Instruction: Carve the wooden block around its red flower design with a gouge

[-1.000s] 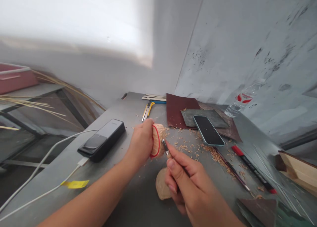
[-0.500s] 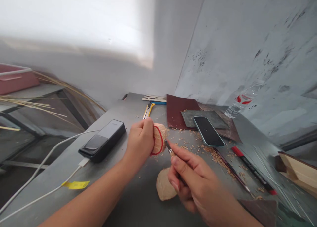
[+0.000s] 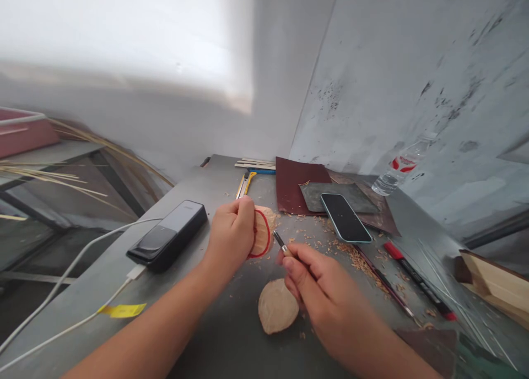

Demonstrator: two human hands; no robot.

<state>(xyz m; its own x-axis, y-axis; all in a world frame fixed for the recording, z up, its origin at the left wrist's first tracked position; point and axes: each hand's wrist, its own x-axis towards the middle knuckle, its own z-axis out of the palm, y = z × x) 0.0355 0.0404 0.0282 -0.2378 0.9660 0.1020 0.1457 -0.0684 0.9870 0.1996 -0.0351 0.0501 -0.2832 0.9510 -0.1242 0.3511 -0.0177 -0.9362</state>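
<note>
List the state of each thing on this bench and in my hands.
left hand: closed around the ringed wood piece.
ringed wood piece: held on edge, red ring facing the tool.
right hand: closed on the carving tool.
carving tool: tip close beside the ringed wood piece.
wood disc: lying flat on the table.
phone: face up, screen dark.
power bank: white cable plugged in.

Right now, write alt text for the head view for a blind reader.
A left hand grips a small wooden piece outlined in red while the right hand holds a thin carving tool, its tip close beside it, over a grey table. A second wooden piece, shavings, a phone and a power bank lie on the table.
</note>
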